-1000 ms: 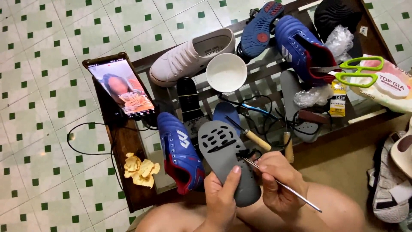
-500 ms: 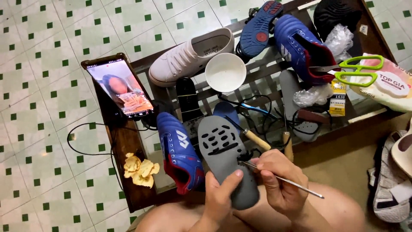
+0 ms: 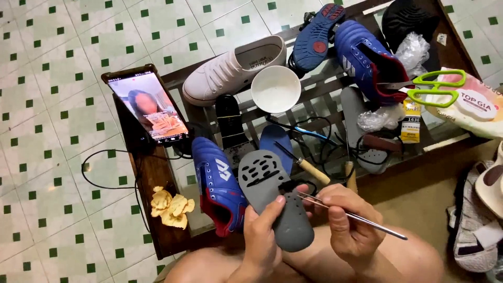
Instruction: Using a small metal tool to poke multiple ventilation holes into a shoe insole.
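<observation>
My left hand (image 3: 263, 237) grips a grey insole (image 3: 272, 196) with black cut-outs near its upper end, the thumb lying across its face. My right hand (image 3: 348, 222) pinches a thin metal rod (image 3: 361, 219) whose tip meets the insole's right edge, with a fine thread at that spot. A blue and red sports shoe (image 3: 217, 183) lies just left of the insole on the glass table (image 3: 314, 94).
On the table are a white sneaker (image 3: 233, 68), a white bowl (image 3: 276, 89), more blue shoes (image 3: 361, 57), green scissors (image 3: 429, 86), a wooden-handled awl (image 3: 309, 169), black cables and a lit phone (image 3: 149, 110). Yellow scraps (image 3: 168, 205) lie at the near left corner. Sandals (image 3: 479, 220) sit at right.
The rod has tilted and slid a little to the right in my right hand. My left thumb has shifted slightly on the insole.
</observation>
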